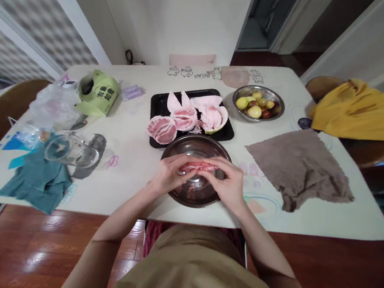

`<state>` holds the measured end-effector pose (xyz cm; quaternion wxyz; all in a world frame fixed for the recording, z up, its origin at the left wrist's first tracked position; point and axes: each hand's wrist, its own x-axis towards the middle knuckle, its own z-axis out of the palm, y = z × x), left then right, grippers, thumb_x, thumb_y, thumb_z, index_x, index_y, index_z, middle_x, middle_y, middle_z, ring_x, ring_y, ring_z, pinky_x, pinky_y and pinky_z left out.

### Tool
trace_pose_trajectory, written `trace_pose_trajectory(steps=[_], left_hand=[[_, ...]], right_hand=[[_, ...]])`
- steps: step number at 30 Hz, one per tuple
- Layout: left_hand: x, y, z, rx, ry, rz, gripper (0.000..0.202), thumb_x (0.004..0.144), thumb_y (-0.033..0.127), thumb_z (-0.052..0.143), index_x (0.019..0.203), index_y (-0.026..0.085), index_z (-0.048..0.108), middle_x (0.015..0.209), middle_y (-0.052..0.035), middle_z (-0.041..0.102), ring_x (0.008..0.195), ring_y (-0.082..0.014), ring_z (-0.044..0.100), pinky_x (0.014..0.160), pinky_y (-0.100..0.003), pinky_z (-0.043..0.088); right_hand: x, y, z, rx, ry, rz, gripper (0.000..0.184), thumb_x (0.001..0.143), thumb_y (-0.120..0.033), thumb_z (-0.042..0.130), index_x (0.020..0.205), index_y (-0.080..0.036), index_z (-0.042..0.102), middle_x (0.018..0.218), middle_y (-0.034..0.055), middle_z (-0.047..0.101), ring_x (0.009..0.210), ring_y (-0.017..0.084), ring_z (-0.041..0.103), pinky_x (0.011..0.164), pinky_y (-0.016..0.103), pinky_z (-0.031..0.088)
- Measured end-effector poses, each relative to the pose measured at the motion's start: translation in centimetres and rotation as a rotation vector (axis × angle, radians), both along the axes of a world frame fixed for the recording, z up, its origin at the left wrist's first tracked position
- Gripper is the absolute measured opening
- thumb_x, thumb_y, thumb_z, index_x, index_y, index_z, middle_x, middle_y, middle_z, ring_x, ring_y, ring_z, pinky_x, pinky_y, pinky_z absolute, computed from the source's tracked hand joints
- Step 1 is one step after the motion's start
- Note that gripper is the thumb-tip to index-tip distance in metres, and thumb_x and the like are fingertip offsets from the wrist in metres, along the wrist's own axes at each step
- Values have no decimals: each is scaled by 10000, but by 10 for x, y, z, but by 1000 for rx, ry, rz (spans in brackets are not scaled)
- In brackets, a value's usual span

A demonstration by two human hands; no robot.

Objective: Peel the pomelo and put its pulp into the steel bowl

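Steel bowl: I am seeing the large steel bowl (181,148) sitting near the front edge of the white table (119,191), its far rim overlapping the tray's near edge in my view; a few pink scraps (191,191) are lying in it.
Black tray: The tray (157,107) is holding two peeled pink citrus chunks (162,130) on its left and, on its right, pale rind (212,118) with a green outer skin showing.
Fruit bowl: Beyond the tray to the right, a smaller metal bowl (278,110) is holding small round fruits (255,110), yellow-green and reddish brown.
Green carton: It (102,95) is standing at far left with a dark opening, beside a clear plastic bag (53,106); I am not making out the contents of either.
Glass jug: It (87,154) is resting beside the teal cloth (41,177).
Pink citrus segment: It (198,167) is hanging above the steel bowl, between both hands.
Left hand: The hand (171,172) is curling partly closed, thumb and fingers pinching the segment's left part.
Right hand: The hand (229,181) is mirroring that grip on the right part, thumb reaching toward the middle.
Right side: A brown cloth (304,167) is lying spread out on the table.
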<state>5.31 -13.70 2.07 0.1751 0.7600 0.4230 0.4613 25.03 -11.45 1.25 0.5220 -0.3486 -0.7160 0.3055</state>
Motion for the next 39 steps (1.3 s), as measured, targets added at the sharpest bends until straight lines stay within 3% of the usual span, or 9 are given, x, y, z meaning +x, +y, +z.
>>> trace_pose_trajectory(steps=[7,11,16,20,23,27,31,35,39], left_hand=[[-11,-1,9,-101,-9,-68,167,911,268,766,1046,171,750,967,-72,803,860,-156,776,819,-233,612],[-12,-1,10,-120,-18,-112,127,929,242,738,1036,175,752,950,-76,800,858,-165,774,837,-258,618],[-11,-1,12,-116,-27,-154,105,938,208,718,1033,182,755,956,-79,801,893,-167,775,847,-260,622],[-12,-2,13,-193,-56,-165,103,925,240,744,1008,184,770,926,-77,803,841,-163,773,811,-252,626],[-10,-1,12,-213,-96,-153,124,900,227,774,1016,184,774,936,-78,805,844,-163,775,792,-241,630],[-8,1,4,-7,-59,-119,193,922,149,726,1106,201,752,1011,-72,810,940,-173,783,861,-275,643],[-14,4,-11,241,136,-127,350,961,90,621,1281,219,682,1162,-70,796,1082,-185,769,949,-312,647],[-23,6,-20,270,245,-175,399,979,118,603,1367,208,631,1273,-87,758,1224,-210,716,1029,-348,631],[-21,9,-18,218,241,-216,387,980,82,563,1338,204,645,1233,-81,772,1208,-202,721,1005,-338,642]], right_hand=[[8,9,-3,279,-92,116,195,936,-185,725,1123,-203,780,976,80,799,868,201,756,824,347,648],[15,16,-6,436,-185,187,294,979,-138,628,1234,-228,743,1041,70,800,990,228,767,928,409,665],[23,20,-8,563,-256,232,387,955,-69,635,1298,-235,707,1084,54,798,1027,224,767,1029,438,653],[26,21,-5,507,-296,292,356,956,-98,666,1271,-257,717,1091,32,796,1028,222,764,1053,479,646],[23,21,-4,502,-291,260,341,960,-102,656,1256,-257,726,1075,28,799,997,219,769,1062,489,642],[14,18,-7,481,-178,107,335,953,-86,626,1221,-242,751,1009,40,809,955,217,782,993,431,671],[11,14,-6,273,-128,55,210,919,-174,723,1093,-263,799,948,41,816,943,230,791,862,348,683],[15,16,-5,155,-155,116,136,911,-221,749,1035,-241,801,910,53,810,841,209,784,797,313,671],[20,18,-8,197,-203,170,157,951,-197,684,1070,-241,776,932,48,802,888,214,779,818,336,673]])
